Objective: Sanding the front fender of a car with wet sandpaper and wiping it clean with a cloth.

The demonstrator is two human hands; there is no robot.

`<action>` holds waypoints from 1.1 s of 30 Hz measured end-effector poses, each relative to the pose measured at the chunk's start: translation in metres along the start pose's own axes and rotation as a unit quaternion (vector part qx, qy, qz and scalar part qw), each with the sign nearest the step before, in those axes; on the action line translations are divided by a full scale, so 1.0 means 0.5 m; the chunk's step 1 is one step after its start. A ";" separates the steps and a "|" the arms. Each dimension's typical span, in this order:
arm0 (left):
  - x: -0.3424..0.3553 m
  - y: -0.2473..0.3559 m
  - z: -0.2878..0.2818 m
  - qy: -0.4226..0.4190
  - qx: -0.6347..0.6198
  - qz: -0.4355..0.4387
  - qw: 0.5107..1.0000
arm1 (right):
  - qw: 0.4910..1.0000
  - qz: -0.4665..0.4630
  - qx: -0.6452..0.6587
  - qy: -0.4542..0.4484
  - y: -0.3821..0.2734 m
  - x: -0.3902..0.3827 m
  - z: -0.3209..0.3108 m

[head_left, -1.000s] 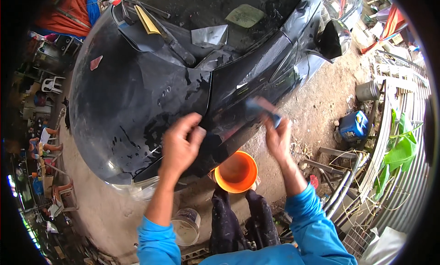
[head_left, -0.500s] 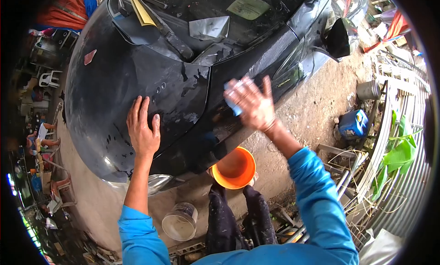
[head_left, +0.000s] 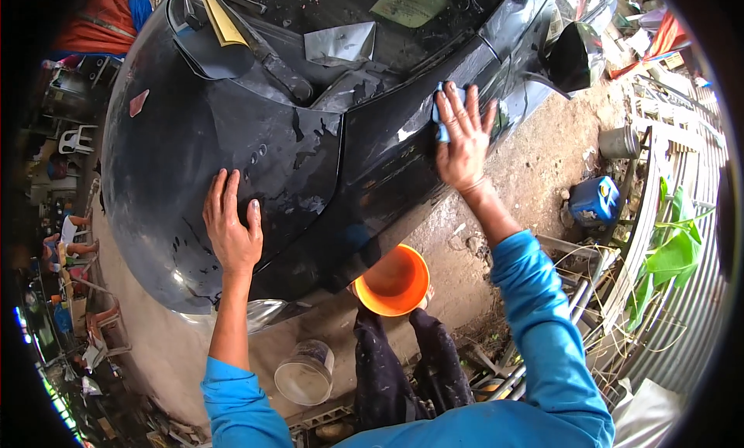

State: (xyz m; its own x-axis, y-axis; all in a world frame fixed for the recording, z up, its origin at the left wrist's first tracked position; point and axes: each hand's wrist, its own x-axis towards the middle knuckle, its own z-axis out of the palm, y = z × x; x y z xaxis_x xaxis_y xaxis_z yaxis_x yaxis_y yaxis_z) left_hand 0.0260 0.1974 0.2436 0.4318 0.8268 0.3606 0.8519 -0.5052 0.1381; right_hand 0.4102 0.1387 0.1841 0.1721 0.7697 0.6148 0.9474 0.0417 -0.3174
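Note:
A dark car point(head_left: 167, 149) with wet streaks and dull, scuffed patches fills the space in front of me. My left hand point(head_left: 235, 235) lies flat on its hood, fingers stretched out and holding nothing. Farther right, my right hand point(head_left: 465, 149) presses a thin light-blue pad point(head_left: 442, 130) against the side panel beside the windshield. The pad's edges show around the fingers; most of it is hidden beneath them, so I cannot tell whether it is cloth or sponge.
An orange bucket point(head_left: 421, 289) stands by my feet, with a pale bucket point(head_left: 329, 363) to its left. Folded yellow paper point(head_left: 225, 20) and a grey sheet point(head_left: 339, 43) rest near the windshield. To the right are a blue jerrycan point(head_left: 595, 201), a grey pail point(head_left: 618, 143) and corrugated metal point(head_left: 674, 363).
My right hand has slid up and to the right along the side panel with the light-blue pad. The left hand stays on the hood, and the view has shifted slightly.

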 end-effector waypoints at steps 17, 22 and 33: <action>-0.005 -0.013 -0.003 0.007 -0.018 0.006 1.000 | 0.973 -0.188 0.015 -0.130 -0.123 -0.058 0.008; 0.005 0.007 -0.010 0.010 0.001 -0.016 1.000 | 0.999 -0.006 0.025 -0.040 -0.019 0.041 -0.038; 0.000 -0.004 -0.001 0.031 -0.011 0.001 0.999 | 0.983 -0.072 -0.009 -0.168 -0.195 0.014 -0.014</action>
State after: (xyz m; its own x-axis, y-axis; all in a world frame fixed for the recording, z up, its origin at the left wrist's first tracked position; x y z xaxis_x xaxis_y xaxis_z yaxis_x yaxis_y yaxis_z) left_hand 0.0241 0.1980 0.2439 0.4129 0.8094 0.4177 0.8446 -0.5118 0.1570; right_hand 0.3209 0.1355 0.2245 -0.0604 0.9241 0.3774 0.9607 0.1565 -0.2293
